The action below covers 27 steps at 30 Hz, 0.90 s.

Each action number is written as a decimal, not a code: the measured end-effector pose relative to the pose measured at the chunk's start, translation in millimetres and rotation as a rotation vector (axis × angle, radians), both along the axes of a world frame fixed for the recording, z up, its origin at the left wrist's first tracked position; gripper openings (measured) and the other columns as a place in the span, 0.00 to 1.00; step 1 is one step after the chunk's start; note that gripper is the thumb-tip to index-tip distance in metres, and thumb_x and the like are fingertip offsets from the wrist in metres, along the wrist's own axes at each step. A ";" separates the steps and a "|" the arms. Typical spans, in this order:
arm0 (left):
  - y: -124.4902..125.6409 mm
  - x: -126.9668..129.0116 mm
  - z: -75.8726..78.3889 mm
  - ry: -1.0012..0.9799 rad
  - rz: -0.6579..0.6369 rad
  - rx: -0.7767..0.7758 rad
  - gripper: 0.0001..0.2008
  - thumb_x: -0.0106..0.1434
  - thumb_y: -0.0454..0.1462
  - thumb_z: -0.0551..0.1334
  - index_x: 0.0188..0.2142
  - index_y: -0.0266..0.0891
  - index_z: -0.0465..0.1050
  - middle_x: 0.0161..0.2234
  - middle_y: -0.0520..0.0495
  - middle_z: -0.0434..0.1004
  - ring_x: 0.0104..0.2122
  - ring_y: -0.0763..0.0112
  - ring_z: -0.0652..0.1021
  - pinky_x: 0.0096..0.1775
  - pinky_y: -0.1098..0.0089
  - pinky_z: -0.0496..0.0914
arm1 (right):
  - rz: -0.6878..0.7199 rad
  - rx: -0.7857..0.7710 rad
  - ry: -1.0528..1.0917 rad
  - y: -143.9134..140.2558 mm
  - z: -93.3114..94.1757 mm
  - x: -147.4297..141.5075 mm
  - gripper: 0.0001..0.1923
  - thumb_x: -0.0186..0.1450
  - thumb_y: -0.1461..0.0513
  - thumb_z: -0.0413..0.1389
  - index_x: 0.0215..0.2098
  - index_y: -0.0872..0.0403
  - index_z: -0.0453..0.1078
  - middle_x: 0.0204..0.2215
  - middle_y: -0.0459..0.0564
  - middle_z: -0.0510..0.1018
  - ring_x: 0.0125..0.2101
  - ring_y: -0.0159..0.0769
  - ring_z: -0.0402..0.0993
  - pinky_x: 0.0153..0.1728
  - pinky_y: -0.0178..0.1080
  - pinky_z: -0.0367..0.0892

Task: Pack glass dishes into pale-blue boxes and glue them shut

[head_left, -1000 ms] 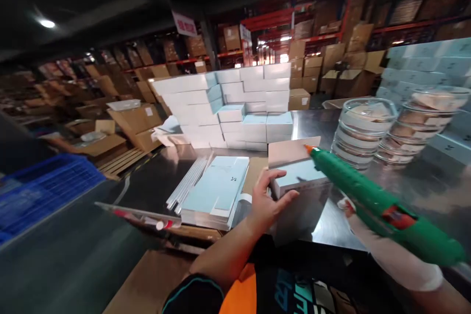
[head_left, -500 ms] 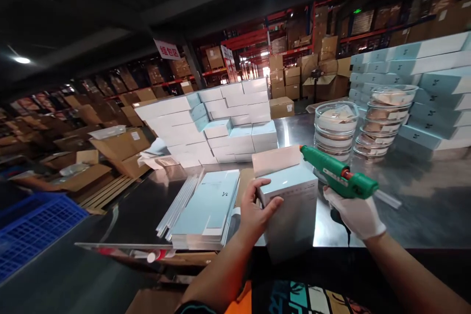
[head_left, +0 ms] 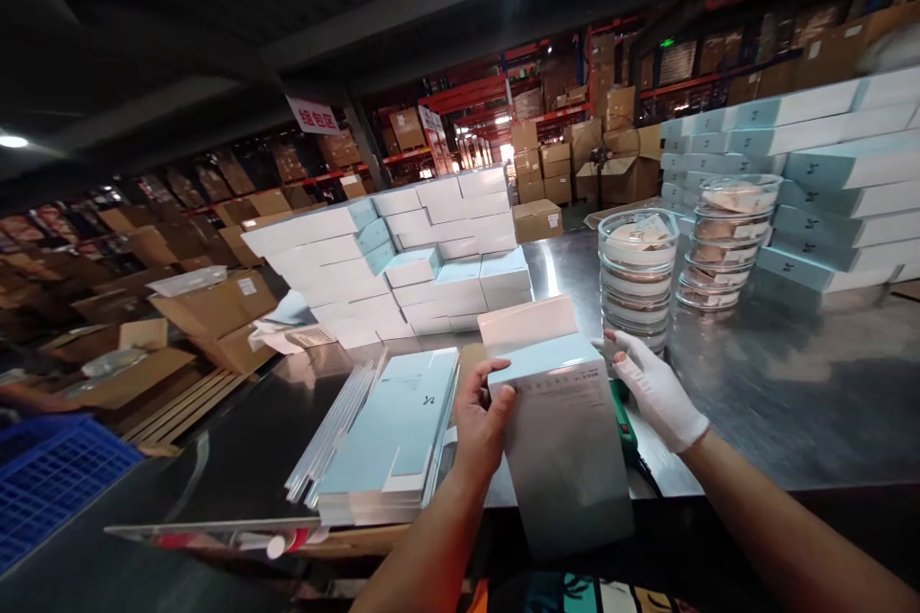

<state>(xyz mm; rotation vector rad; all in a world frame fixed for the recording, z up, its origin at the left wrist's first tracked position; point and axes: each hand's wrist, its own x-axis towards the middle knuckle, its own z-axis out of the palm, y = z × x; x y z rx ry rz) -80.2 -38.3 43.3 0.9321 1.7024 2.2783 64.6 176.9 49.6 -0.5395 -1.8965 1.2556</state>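
Note:
A pale blue and white carton [head_left: 564,441] stands tilted at the table's front edge, its back flap [head_left: 528,324] raised. My left hand [head_left: 485,417] grips the carton's left upper edge, thumb on the near face and fingers round the side. At the upper right corner is my right hand [head_left: 657,388], in a white glove with bare fingertips showing. Its fingers reach out to the carton's edge, apart from the tool; whether they touch a side flap is hard to see. The green glue gun [head_left: 625,426] lies on the table, partly hidden behind the carton.
Flat blue carton blanks [head_left: 388,421] lie stacked at left beside clear glue sticks [head_left: 334,436]. White boxes [head_left: 452,259] are piled behind. Round clear containers [head_left: 636,283] stand in stacks at right, before more boxes [head_left: 826,211]. A blue crate [head_left: 61,488] is at far left.
My right hand has let go of the glue gun, which now lies on the table behind the carton, and has moved to the carton's upper right corner. The left hand still holds the carton.

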 end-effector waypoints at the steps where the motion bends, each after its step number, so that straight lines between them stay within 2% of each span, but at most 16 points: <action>1: 1.9 0.8 -1.8 -0.002 -0.039 -0.012 0.37 0.52 0.68 0.74 0.45 0.42 0.79 0.24 0.56 0.67 0.22 0.72 0.66 0.26 0.72 0.60 | 0.096 -0.065 0.071 -10.4 12.3 -1.2 0.28 0.68 0.45 0.59 0.60 0.50 0.76 0.50 0.56 0.88 0.51 0.49 0.84 0.52 0.47 0.79; 3: 5.1 2.2 -5.4 0.003 -0.111 -0.034 0.36 0.53 0.68 0.74 0.45 0.43 0.79 0.25 0.54 0.70 0.22 0.71 0.68 0.26 0.71 0.61 | 0.242 -0.145 0.090 -27.3 32.2 -4.9 0.30 0.67 0.49 0.61 0.63 0.51 0.74 0.50 0.55 0.87 0.50 0.48 0.84 0.55 0.49 0.78; 5: 7.3 2.5 -9.1 0.048 -0.118 -0.019 0.33 0.55 0.66 0.74 0.43 0.42 0.79 0.33 0.49 0.78 0.28 0.67 0.75 0.30 0.69 0.68 | 0.293 -0.140 0.064 -34.6 39.6 -6.5 0.25 0.65 0.53 0.61 0.59 0.52 0.77 0.48 0.53 0.87 0.48 0.48 0.84 0.57 0.51 0.78; 8: 8.7 0.4 -15.5 0.144 -0.053 0.105 0.28 0.58 0.61 0.76 0.40 0.42 0.76 0.50 0.42 0.82 0.46 0.56 0.84 0.45 0.62 0.77 | 0.368 0.026 0.104 -30.4 25.4 0.8 0.27 0.60 0.51 0.70 0.55 0.53 0.78 0.56 0.58 0.84 0.58 0.53 0.81 0.63 0.54 0.74; 10: 7.6 -3.6 -19.7 0.188 -0.069 0.197 0.25 0.61 0.57 0.76 0.44 0.44 0.75 0.52 0.42 0.82 0.52 0.52 0.84 0.52 0.57 0.78 | 0.431 0.178 0.136 -25.0 8.6 10.1 0.29 0.58 0.50 0.75 0.53 0.53 0.79 0.64 0.63 0.79 0.65 0.56 0.76 0.65 0.55 0.73; 12: 3.3 -10.7 -21.2 0.285 -0.142 0.226 0.19 0.65 0.52 0.75 0.48 0.46 0.77 0.49 0.44 0.83 0.54 0.52 0.85 0.54 0.54 0.79 | 0.472 0.301 0.181 -22.8 -4.0 18.2 0.21 0.66 0.51 0.72 0.52 0.51 0.80 0.65 0.64 0.78 0.66 0.53 0.76 0.64 0.55 0.73; 14: -4.6 -20.7 -16.6 0.446 -0.202 0.214 0.11 0.70 0.47 0.72 0.48 0.48 0.82 0.49 0.44 0.84 0.57 0.50 0.84 0.57 0.52 0.79 | 0.505 0.415 0.270 -24.5 -7.2 22.2 0.12 0.73 0.56 0.65 0.54 0.47 0.80 0.63 0.60 0.81 0.63 0.47 0.79 0.62 0.54 0.75; 17: -21.3 -34.0 5.8 0.664 -0.241 0.142 0.06 0.72 0.43 0.70 0.47 0.51 0.85 0.50 0.42 0.84 0.60 0.47 0.83 0.57 0.48 0.80 | 0.487 0.602 0.373 -32.3 3.3 21.0 0.16 0.75 0.62 0.62 0.58 0.40 0.80 0.60 0.54 0.84 0.60 0.44 0.80 0.61 0.52 0.76; 19: -32.1 -35.3 27.7 0.845 -0.225 -0.023 0.10 0.70 0.43 0.72 0.50 0.53 0.86 0.55 0.39 0.84 0.65 0.42 0.80 0.61 0.42 0.77 | 0.437 0.719 0.394 -40.0 13.3 17.7 0.22 0.74 0.66 0.62 0.61 0.38 0.79 0.65 0.53 0.81 0.63 0.44 0.77 0.62 0.51 0.75; 21: -39.8 -29.0 47.8 1.039 -0.204 -0.255 0.22 0.65 0.45 0.76 0.58 0.54 0.83 0.63 0.36 0.80 0.70 0.37 0.74 0.65 0.37 0.73 | 0.437 0.831 0.393 -48.3 21.0 13.6 0.26 0.74 0.66 0.61 0.67 0.38 0.75 0.70 0.55 0.75 0.67 0.44 0.73 0.65 0.52 0.72; 23: -43.8 -20.4 60.1 1.157 -0.207 -0.433 0.36 0.60 0.46 0.80 0.67 0.56 0.76 0.66 0.35 0.78 0.67 0.37 0.76 0.64 0.38 0.74 | 0.517 0.912 0.365 -52.1 27.5 9.4 0.31 0.75 0.61 0.62 0.75 0.41 0.66 0.73 0.59 0.71 0.71 0.46 0.69 0.68 0.53 0.70; 25: -45.4 -16.9 62.9 1.175 -0.196 -0.484 0.41 0.58 0.45 0.81 0.69 0.57 0.73 0.63 0.37 0.81 0.58 0.41 0.82 0.60 0.43 0.77 | 0.594 0.961 0.291 -43.0 37.6 4.5 0.37 0.77 0.52 0.60 0.80 0.46 0.57 0.75 0.63 0.67 0.74 0.49 0.65 0.70 0.52 0.68; 26: -45.8 -18.6 61.5 1.141 -0.143 -0.458 0.39 0.59 0.45 0.80 0.68 0.57 0.74 0.60 0.38 0.83 0.55 0.43 0.83 0.59 0.44 0.78 | 0.562 0.976 0.246 -31.4 45.4 1.7 0.38 0.78 0.49 0.57 0.81 0.48 0.55 0.76 0.63 0.65 0.75 0.49 0.64 0.71 0.52 0.67; 27: -46.3 -22.3 58.9 1.070 -0.047 -0.399 0.37 0.60 0.45 0.80 0.67 0.56 0.76 0.59 0.38 0.84 0.54 0.44 0.84 0.59 0.45 0.78 | 0.459 0.985 0.204 -14.7 55.1 -1.6 0.37 0.79 0.47 0.54 0.81 0.49 0.55 0.77 0.62 0.63 0.76 0.50 0.62 0.72 0.53 0.65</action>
